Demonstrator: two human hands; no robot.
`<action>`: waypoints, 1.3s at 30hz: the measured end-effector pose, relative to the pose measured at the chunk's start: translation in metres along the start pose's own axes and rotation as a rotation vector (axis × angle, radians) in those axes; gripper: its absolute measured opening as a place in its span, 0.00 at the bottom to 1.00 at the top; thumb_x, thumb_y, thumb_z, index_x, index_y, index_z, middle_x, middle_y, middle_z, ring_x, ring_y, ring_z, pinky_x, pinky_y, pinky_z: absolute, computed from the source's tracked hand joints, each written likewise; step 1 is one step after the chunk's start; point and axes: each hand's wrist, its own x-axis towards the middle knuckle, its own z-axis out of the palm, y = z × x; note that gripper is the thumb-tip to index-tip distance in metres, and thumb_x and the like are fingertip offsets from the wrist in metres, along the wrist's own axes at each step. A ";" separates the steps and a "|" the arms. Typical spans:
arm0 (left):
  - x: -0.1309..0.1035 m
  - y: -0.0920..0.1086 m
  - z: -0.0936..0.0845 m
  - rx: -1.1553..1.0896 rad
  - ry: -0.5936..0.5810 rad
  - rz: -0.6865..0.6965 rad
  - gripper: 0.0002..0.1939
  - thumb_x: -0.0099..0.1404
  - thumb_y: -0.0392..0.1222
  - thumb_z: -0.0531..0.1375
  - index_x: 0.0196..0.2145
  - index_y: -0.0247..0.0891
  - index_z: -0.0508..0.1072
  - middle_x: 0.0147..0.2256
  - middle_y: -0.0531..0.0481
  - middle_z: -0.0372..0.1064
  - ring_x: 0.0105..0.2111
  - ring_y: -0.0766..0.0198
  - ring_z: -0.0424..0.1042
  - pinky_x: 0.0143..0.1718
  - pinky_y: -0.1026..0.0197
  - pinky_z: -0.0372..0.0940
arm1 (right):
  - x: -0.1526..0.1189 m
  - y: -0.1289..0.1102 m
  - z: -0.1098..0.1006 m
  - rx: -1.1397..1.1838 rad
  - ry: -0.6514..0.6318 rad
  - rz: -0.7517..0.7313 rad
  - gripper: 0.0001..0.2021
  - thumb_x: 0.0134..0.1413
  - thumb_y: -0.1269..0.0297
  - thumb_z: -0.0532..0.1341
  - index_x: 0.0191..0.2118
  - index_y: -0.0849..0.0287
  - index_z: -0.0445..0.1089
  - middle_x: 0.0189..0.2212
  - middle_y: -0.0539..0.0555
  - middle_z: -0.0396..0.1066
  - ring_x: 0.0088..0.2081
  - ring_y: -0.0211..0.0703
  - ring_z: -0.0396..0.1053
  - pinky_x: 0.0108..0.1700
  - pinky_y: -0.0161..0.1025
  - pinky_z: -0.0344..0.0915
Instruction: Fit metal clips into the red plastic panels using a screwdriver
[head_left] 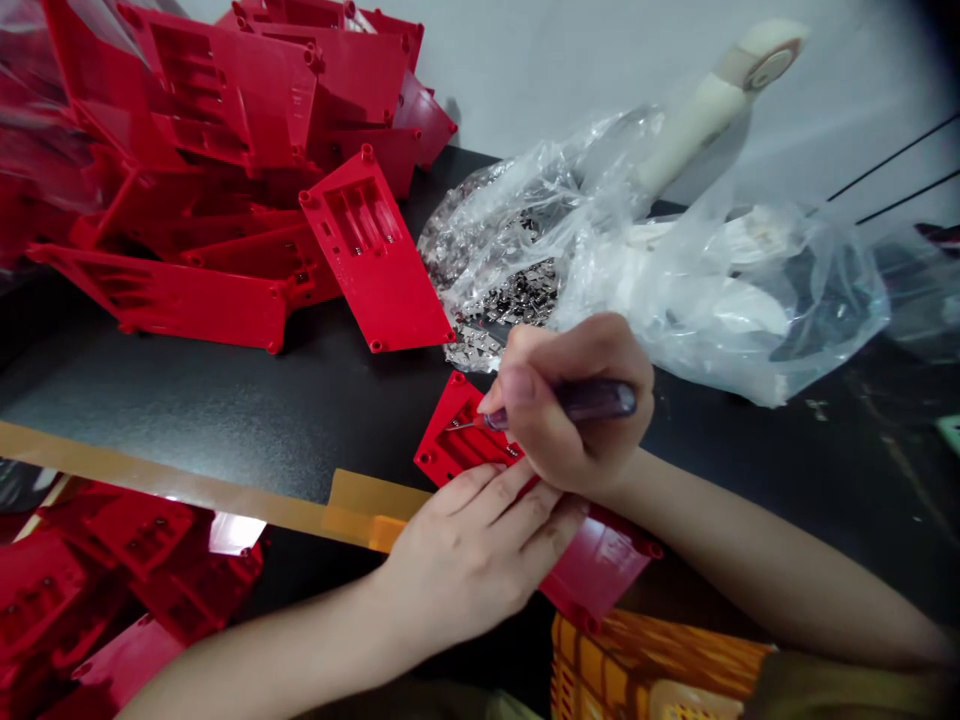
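Red plastic panel (600,568): lies under the left fingers, its slotted end showing past the fingertips, its plain end on the right of that hand; metal contacts (512,450) sit in the slots.
Screwdriver (600,399): translucent purple handle in the right fist, thin shaft pointing left of the fingers into a slot; whether its tip touches metal I cannot tell.
Right hand (555,430): fingers curled firmly round the screwdriver.
Left hand (480,550): fingers extended flat across the panel.
Loose metal pieces (525,292): just beyond the right fingers, partly beneath a crinkled clear bag (517,180).
Second red panel (397,285): beyond the left fingers, near a heap of red panels (255,90).
Amber strip (187,495): along the table edge, left of the left fingers.
Orange basket (581,675): below both hands' fingers.
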 end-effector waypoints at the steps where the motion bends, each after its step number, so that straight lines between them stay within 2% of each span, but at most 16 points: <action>1: 0.000 0.000 0.000 0.012 -0.002 0.005 0.16 0.71 0.34 0.52 0.53 0.38 0.71 0.53 0.52 0.71 0.54 0.63 0.66 0.52 0.61 0.62 | 0.000 0.001 0.000 0.004 0.013 0.013 0.12 0.54 0.75 0.60 0.28 0.55 0.55 0.19 0.42 0.58 0.17 0.30 0.57 0.20 0.34 0.51; 8: 0.000 0.000 0.000 0.031 0.017 0.008 0.17 0.72 0.35 0.50 0.54 0.39 0.72 0.53 0.52 0.72 0.54 0.64 0.67 0.51 0.62 0.63 | 0.001 0.011 0.002 0.197 0.040 0.162 0.12 0.61 0.68 0.58 0.27 0.55 0.58 0.19 0.44 0.61 0.14 0.30 0.58 0.19 0.35 0.57; 11: 0.000 -0.001 -0.001 0.025 0.017 0.011 0.17 0.72 0.35 0.50 0.54 0.39 0.72 0.53 0.53 0.72 0.54 0.64 0.67 0.52 0.62 0.62 | -0.002 0.014 0.002 0.232 0.030 0.212 0.11 0.62 0.67 0.58 0.28 0.54 0.58 0.19 0.43 0.62 0.13 0.30 0.58 0.16 0.35 0.56; 14: 0.000 -0.002 -0.001 0.028 0.007 0.019 0.17 0.72 0.35 0.50 0.54 0.39 0.71 0.54 0.52 0.71 0.55 0.65 0.66 0.52 0.63 0.62 | -0.002 0.014 0.002 0.234 0.055 0.179 0.12 0.63 0.69 0.56 0.27 0.54 0.57 0.17 0.43 0.59 0.13 0.31 0.57 0.17 0.36 0.57; 20: 0.000 -0.001 -0.001 0.037 0.011 0.011 0.17 0.72 0.35 0.51 0.54 0.39 0.71 0.53 0.53 0.72 0.53 0.63 0.67 0.49 0.62 0.63 | 0.003 0.005 -0.003 0.042 -0.046 0.083 0.12 0.58 0.72 0.59 0.26 0.55 0.56 0.20 0.43 0.58 0.20 0.32 0.59 0.23 0.36 0.56; 26: -0.001 -0.001 -0.002 0.074 -0.011 0.028 0.17 0.72 0.34 0.51 0.54 0.40 0.71 0.53 0.52 0.71 0.53 0.64 0.67 0.51 0.62 0.62 | 0.000 0.006 -0.002 0.013 -0.014 0.059 0.12 0.58 0.71 0.58 0.26 0.55 0.56 0.20 0.44 0.59 0.21 0.32 0.60 0.23 0.35 0.56; 28: -0.001 -0.001 -0.003 0.086 -0.012 0.033 0.17 0.72 0.35 0.50 0.54 0.40 0.71 0.54 0.52 0.71 0.53 0.64 0.68 0.51 0.62 0.63 | 0.002 0.008 -0.004 0.029 -0.027 0.095 0.12 0.58 0.68 0.59 0.25 0.56 0.57 0.20 0.43 0.61 0.19 0.30 0.60 0.21 0.33 0.56; 30: -0.001 -0.001 -0.004 0.093 -0.010 0.033 0.17 0.72 0.35 0.49 0.54 0.40 0.71 0.55 0.52 0.70 0.53 0.64 0.68 0.50 0.62 0.63 | 0.007 0.010 -0.008 0.068 0.059 0.204 0.13 0.60 0.63 0.60 0.25 0.56 0.59 0.19 0.43 0.64 0.15 0.28 0.57 0.16 0.31 0.52; 33: -0.001 -0.001 -0.006 0.100 -0.007 0.040 0.18 0.72 0.34 0.48 0.55 0.40 0.71 0.56 0.52 0.69 0.54 0.63 0.68 0.49 0.61 0.64 | 0.014 0.009 -0.016 0.137 0.332 0.366 0.19 0.59 0.54 0.61 0.22 0.57 0.60 0.16 0.44 0.66 0.11 0.26 0.53 0.10 0.30 0.45; 34: -0.001 -0.001 -0.006 0.103 -0.004 0.044 0.19 0.72 0.34 0.48 0.55 0.39 0.71 0.56 0.52 0.70 0.54 0.63 0.68 0.49 0.61 0.64 | 0.016 0.008 -0.018 0.147 0.389 0.393 0.20 0.58 0.52 0.62 0.20 0.58 0.60 0.15 0.44 0.66 0.10 0.27 0.52 0.09 0.30 0.44; 36: -0.001 0.000 -0.006 0.107 0.003 0.048 0.19 0.73 0.34 0.47 0.55 0.39 0.71 0.55 0.52 0.70 0.54 0.62 0.68 0.49 0.61 0.64 | 0.015 0.004 -0.018 0.149 0.379 0.401 0.21 0.55 0.53 0.64 0.19 0.58 0.60 0.14 0.45 0.65 0.10 0.27 0.52 0.09 0.31 0.44; 39: 0.000 0.000 -0.006 0.101 0.015 0.039 0.19 0.73 0.34 0.47 0.54 0.39 0.71 0.54 0.53 0.71 0.53 0.63 0.69 0.49 0.61 0.65 | 0.011 -0.002 -0.012 0.135 0.258 0.318 0.19 0.52 0.60 0.67 0.19 0.57 0.58 0.15 0.44 0.62 0.13 0.28 0.55 0.13 0.32 0.51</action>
